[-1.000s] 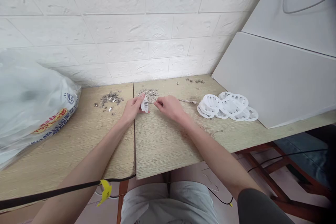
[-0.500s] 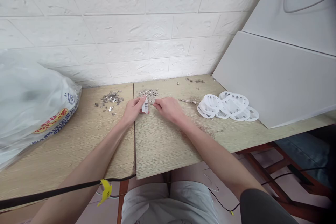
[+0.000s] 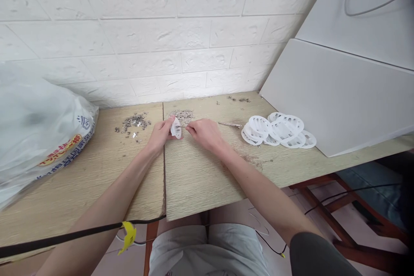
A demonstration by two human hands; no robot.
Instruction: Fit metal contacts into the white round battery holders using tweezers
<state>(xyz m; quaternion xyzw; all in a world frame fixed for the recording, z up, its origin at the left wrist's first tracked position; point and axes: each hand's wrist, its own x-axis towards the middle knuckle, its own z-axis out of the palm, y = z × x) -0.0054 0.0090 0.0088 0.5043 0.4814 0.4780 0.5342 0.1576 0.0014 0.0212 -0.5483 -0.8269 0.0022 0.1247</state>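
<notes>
Apparently works a thin tool [image 3: 183, 127] at a white disc [image 3: 176, 129], pinched in the left hand [image 3: 161, 133] over the worktop [image 3: 197, 177], left of the disc pile [image 3: 287, 128]; clamps the tool in the right hand [image 3: 204, 133]; next probably needs steady tip alignment.

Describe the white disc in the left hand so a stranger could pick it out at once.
From the white brick-patterned wall, come down to the wooden tabletop, where the left hand is near the seam. It grips the white disc, tilted up. Unlike the overlapping white discs lying to the right, this one is hand-held.
</notes>
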